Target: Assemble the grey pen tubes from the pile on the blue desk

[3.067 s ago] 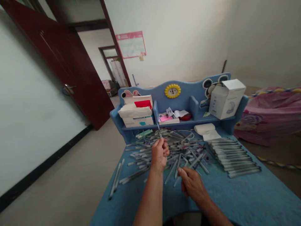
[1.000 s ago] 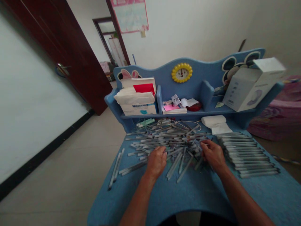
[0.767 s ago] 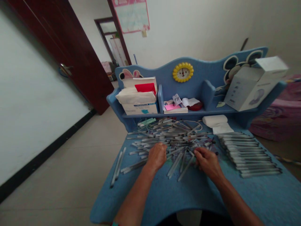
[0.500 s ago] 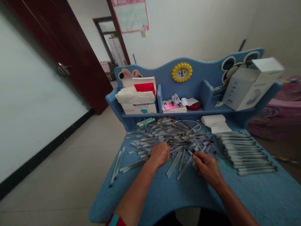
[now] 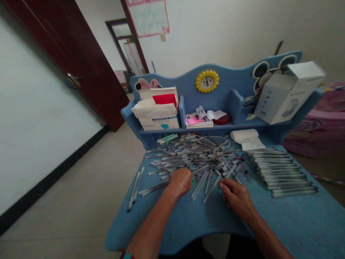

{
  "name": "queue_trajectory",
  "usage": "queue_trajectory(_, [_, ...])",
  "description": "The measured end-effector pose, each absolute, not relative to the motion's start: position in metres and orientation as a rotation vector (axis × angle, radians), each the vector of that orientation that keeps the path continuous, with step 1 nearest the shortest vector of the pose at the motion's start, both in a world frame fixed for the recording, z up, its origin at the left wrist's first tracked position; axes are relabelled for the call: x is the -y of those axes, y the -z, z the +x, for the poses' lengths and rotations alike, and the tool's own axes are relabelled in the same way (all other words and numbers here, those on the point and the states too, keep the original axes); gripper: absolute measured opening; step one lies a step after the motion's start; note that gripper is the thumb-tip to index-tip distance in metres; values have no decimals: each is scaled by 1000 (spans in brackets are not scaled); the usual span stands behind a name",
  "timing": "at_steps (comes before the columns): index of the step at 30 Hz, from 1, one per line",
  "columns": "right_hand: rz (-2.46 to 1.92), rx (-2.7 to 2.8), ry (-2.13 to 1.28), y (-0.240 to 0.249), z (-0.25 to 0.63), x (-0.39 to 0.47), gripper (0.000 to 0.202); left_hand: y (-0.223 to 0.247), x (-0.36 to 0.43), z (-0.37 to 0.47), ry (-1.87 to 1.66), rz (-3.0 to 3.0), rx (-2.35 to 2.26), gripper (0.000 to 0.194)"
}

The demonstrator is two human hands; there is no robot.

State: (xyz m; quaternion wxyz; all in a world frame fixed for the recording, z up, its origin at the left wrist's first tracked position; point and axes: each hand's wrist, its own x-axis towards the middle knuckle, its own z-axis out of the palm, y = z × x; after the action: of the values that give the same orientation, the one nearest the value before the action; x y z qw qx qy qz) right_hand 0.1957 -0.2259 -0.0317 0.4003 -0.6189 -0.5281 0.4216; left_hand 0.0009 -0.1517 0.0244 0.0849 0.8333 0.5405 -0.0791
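A loose heap of grey translucent pens (image 5: 185,154) with dark ends spreads over the blue desk. My left hand (image 5: 181,181) is curled into a fist at the heap's front edge, its back turned up, so whatever is in it is hidden. To its right, my right hand (image 5: 234,194) pinches thumb and forefinger together beside a few splayed pens (image 5: 212,189); anything between the fingertips is too small to make out. Farther right lies a neat row of pens (image 5: 283,174), side by side. Two single pens (image 5: 136,190) rest at the desk's left edge.
Behind the heap, a shelf (image 5: 229,127) carries a mask box (image 5: 160,123), papers (image 5: 199,122) and a tilted white carton (image 5: 279,100). A white paper roll (image 5: 244,136) lies below it. The desk's curved front edge (image 5: 207,235) is close to my body.
Both hands have drawn slightly toward the desk's front edge. My right fingertips have moved back a little from the splayed pens. The pen row looks the same.
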Motion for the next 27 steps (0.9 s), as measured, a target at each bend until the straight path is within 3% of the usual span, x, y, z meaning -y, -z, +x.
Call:
queue_trajectory(15, [-1430, 1717, -911, -6, 174, 213, 31, -63, 185, 2, -80, 2543, -1142, 8])
queue_trajectory(22, [-1408, 1076, -1115, 2, 186, 215, 37, -73, 202, 1, -680, 2416, -1331, 13])
queue_trajectory(27, [-1265, 761, -1157, 1, 183, 216, 35, -47, 204, 8, -697, 1754, -1192, 20])
